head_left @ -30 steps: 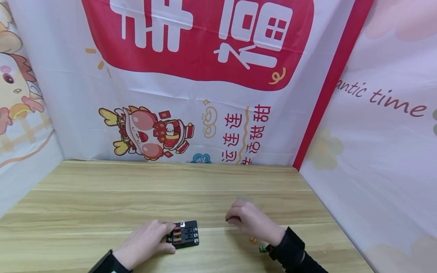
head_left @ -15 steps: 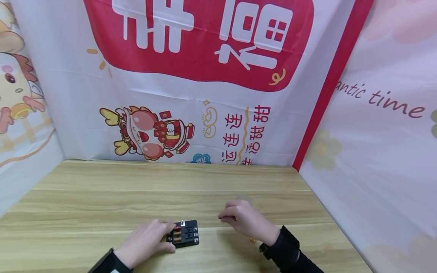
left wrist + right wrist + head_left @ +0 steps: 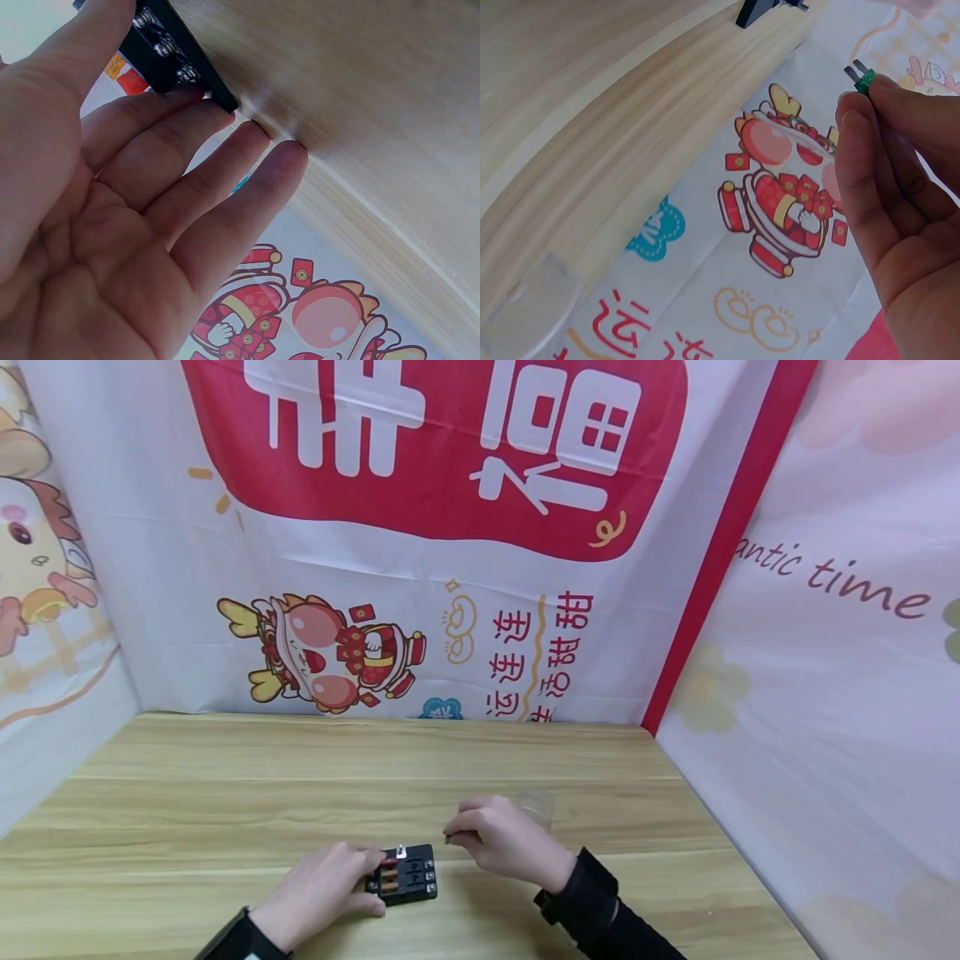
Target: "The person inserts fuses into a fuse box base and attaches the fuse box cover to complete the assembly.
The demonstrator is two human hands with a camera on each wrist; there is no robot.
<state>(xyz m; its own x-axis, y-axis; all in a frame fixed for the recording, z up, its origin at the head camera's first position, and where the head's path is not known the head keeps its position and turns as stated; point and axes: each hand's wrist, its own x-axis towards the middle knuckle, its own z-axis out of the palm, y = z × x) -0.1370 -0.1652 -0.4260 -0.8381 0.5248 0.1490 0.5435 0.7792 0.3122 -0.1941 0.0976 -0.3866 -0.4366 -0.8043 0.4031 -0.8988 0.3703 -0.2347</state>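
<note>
A black fuse block (image 3: 414, 877) lies flat on the table. Across its left end rests my left hand (image 3: 322, 892), thumb on the near side and fingertips on the far side, holding it. Red and amber blade fuses (image 3: 389, 875) sit in the block's left row, partly covered by the fingers. In the right wrist view a green blade fuse (image 3: 865, 81) is pinched between thumb and index finger, its two metal prongs pointing out. That right hand (image 3: 513, 843) hovers just right of the block, apart from it. Silver screw terminals (image 3: 166, 48) show along the block's edge.
Behind the right hand stands a small clear plastic piece (image 3: 536, 807), perhaps a cover or box. The wood-grain table (image 3: 300, 777) ends at a printed cloth (image 3: 375, 560) at the back, with further cloths on both sides.
My right hand has moved left toward the fuse block with the pinched fuse. The orange and green pieces seen earlier by the right wrist are now hidden behind the arm. The left hand stays put.
</note>
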